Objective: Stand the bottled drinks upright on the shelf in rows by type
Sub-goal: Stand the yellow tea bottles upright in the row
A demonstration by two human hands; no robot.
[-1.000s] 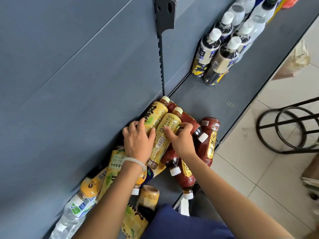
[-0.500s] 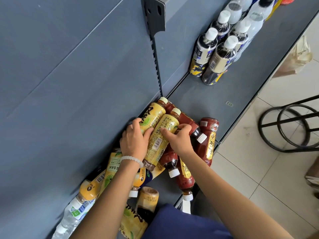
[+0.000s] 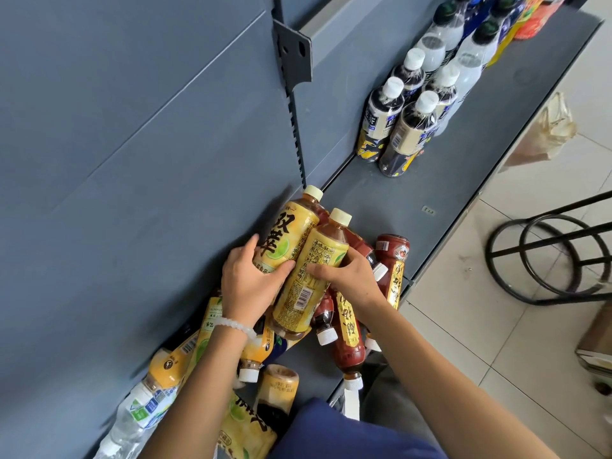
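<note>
Two yellow-labelled tea bottles [image 3: 304, 260] with cream caps, each clamped in one hand's fingers [image 3: 281, 271].

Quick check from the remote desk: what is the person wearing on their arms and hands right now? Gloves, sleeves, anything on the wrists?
No gloves: both the left hand and the right hand are bare, and both forearms are uncovered, with no sleeves in view. The left wrist carries a bracelet of round, milky-white beads. The right wrist shows nothing worn. Dark blue fabric fills the bottom edge.

grey back panel [image 3: 132, 160] | pale tiled floor [image 3: 463, 326] | black metal frame [image 3: 546, 260]
</note>
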